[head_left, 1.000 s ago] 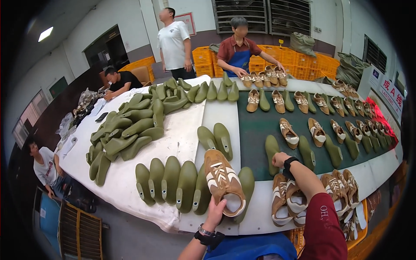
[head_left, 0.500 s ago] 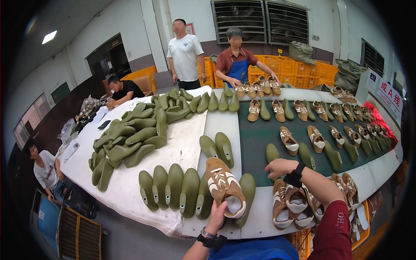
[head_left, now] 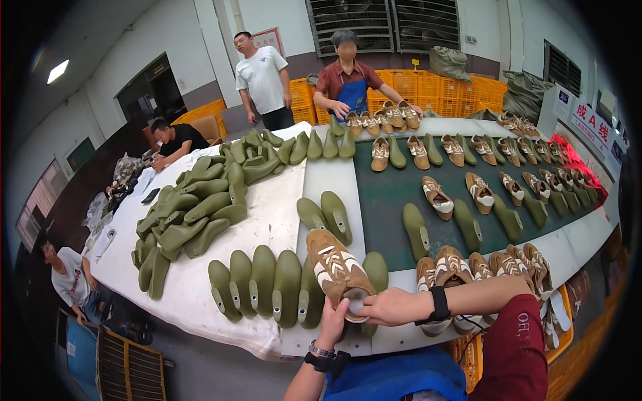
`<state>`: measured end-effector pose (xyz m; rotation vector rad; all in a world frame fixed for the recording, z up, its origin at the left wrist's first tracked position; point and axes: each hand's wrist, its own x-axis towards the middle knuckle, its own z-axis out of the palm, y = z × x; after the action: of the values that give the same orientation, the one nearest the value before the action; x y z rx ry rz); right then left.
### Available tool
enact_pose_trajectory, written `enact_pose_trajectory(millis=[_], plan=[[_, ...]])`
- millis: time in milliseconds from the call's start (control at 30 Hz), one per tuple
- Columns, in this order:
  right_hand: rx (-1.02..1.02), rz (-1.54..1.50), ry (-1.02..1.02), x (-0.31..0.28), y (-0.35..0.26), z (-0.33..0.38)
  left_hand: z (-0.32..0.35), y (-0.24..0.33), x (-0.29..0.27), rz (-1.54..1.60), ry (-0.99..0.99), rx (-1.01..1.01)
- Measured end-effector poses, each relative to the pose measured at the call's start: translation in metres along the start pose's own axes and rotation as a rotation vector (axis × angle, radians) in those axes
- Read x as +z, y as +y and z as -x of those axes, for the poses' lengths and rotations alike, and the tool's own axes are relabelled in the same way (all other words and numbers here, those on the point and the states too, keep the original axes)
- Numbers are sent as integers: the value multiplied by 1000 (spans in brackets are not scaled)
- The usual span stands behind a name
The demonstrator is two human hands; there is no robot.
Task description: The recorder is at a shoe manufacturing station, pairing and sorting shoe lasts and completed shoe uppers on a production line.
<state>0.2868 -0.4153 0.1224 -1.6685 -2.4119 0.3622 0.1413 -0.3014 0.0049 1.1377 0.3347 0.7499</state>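
A brown sneaker [head_left: 332, 262] with cream stripes and laces is tilted toe-away in front of me. Its heel is gripped from the left by my left hand [head_left: 333, 322], thumb at the collar. My right hand [head_left: 389, 307] reaches across to the same shoe; its closed fingers pinch the collar at the opening, partly hidden inside. Behind the shoe stands a green shoe last [head_left: 376, 271], and a row of several lasts [head_left: 286, 284] runs left along the table edge. More brown sneakers [head_left: 455, 266] stand by my right forearm.
Green lasts lie heaped on the white-covered table [head_left: 267, 234]. Sneakers and lasts alternate in rows on the green conveyor belt [head_left: 388, 220]. Across the table, a co-worker in a blue apron [head_left: 356, 93] handles sneakers. An orange crate [head_left: 560, 327] sits at my right.
My right hand has come from above the belt's near corner down to the sneaker's collar. My left hand keeps its hold on the heel. The view has shifted slightly.
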Motion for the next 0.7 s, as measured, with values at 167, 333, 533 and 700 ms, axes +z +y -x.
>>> enact_pose_trajectory(millis=[167, 333, 533, 700], plan=[[-120, 11, -94, -4, 8, 13, -4, 3, -4, 479, 82, -79], [-99, 26, -117, -11, 4, 26, -1, -2, -12, 178, 16, -80], [-115, 14, -40, -25, 3, 30, 2, -6, -14, 382, 6, -28], [-118, 8, -63, -25, 2, 32, -1, -2, -17, 382, 45, -56]])
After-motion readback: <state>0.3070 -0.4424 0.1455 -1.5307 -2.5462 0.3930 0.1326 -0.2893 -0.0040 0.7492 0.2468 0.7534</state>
